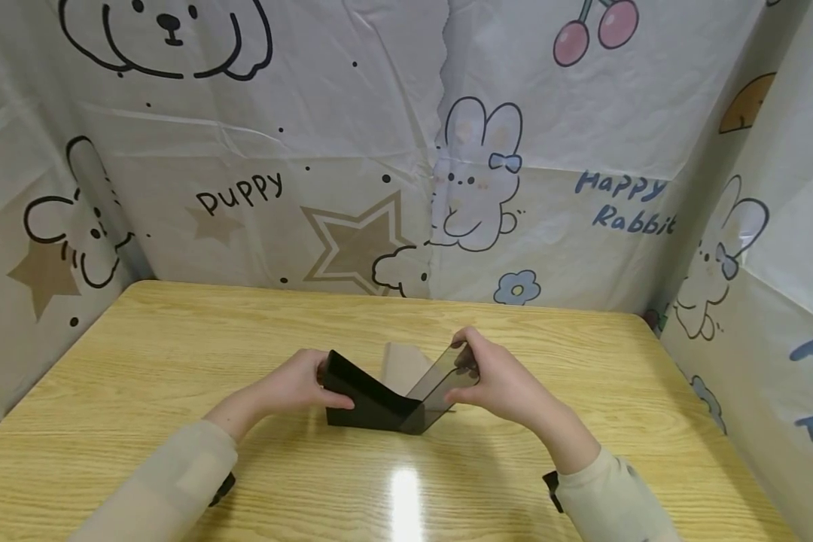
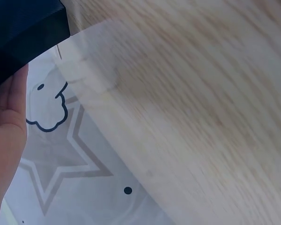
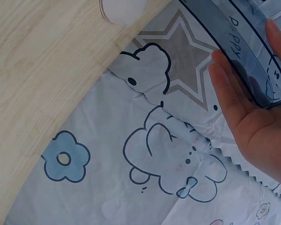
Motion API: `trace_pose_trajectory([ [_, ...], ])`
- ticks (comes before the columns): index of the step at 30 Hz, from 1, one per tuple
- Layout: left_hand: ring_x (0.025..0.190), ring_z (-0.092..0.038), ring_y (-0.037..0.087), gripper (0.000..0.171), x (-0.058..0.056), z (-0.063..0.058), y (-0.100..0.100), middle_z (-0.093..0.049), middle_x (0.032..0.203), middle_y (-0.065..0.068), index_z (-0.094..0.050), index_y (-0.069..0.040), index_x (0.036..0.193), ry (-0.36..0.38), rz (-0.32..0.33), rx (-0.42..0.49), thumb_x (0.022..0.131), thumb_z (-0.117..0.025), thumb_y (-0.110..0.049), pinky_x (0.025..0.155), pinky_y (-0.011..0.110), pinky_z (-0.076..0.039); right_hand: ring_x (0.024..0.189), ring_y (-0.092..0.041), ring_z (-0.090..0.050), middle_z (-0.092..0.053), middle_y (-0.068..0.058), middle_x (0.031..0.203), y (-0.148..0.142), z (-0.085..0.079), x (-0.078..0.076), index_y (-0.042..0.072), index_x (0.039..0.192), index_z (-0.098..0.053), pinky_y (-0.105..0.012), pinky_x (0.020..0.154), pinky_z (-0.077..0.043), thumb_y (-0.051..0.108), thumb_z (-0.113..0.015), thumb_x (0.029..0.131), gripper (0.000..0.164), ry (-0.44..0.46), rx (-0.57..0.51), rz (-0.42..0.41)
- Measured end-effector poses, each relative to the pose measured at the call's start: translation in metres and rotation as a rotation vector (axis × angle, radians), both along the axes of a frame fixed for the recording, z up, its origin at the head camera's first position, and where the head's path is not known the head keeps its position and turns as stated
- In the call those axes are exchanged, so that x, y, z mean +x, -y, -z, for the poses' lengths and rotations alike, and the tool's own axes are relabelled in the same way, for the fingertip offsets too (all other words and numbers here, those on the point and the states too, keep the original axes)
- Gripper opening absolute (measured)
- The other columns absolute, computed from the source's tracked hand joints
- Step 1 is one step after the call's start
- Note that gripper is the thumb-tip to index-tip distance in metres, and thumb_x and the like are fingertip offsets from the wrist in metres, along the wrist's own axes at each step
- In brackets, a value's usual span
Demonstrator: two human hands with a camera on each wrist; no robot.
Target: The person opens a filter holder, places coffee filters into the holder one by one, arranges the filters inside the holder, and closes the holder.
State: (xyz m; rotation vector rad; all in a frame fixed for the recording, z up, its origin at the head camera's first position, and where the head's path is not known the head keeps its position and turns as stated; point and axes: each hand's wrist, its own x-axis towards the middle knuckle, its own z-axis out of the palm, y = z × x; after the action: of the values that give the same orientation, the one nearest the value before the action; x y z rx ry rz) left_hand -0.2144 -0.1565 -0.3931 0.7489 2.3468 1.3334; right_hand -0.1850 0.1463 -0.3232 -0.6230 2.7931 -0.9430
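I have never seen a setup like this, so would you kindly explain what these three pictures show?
There is no machine here: a person is working with two bare hands. The widest picture comes from a camera worn on the head, looking forward and down; the other two come from cameras worn on each wrist, looking at that hand's work. The left hand grips a black piece, and the right hand holds a smoky see-through piece; the two pieces meet low in the middle, making a V. Behind them on the wood-grained table is a pale beige object, partly hidden, so I cannot say what it is. A sheet printed with cartoon rabbits and stars hangs behind the table.
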Motion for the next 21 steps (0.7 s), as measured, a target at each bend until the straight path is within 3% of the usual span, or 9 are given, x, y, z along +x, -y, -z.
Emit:
trace_pose_trajectory([
  [8,0.084,-0.065,0.015,0.034,0.0011,-0.003,0.0025,-0.071,0.096,0.008,-0.065,-0.005,0.102,0.019,-0.01,0.004,0.076,-0.078,-0.022,0.073,0.025,-0.052,0.099,-0.02,-0.057,-0.06,-0.006,0.104,-0.0012,0.0015,-0.0014,0.008,0.104,-0.049,-0.037,0.087,-0.049,0.017,-0.081,0.072,0.047,0.025,-0.018,0.023],
  [21,0.084,-0.066,0.015,0.035,-0.0023,-0.0011,0.006,-0.071,0.096,0.009,-0.065,-0.005,0.103,0.021,-0.013,0.003,0.076,-0.078,-0.023,0.074,0.026,-0.052,0.097,-0.019,-0.057,-0.061,-0.005,0.101,-0.0093,0.0057,-0.0035,0.009,0.1,-0.05,-0.036,0.086,-0.049,0.021,-0.083,0.069,0.046,0.038,-0.006,0.062],
])
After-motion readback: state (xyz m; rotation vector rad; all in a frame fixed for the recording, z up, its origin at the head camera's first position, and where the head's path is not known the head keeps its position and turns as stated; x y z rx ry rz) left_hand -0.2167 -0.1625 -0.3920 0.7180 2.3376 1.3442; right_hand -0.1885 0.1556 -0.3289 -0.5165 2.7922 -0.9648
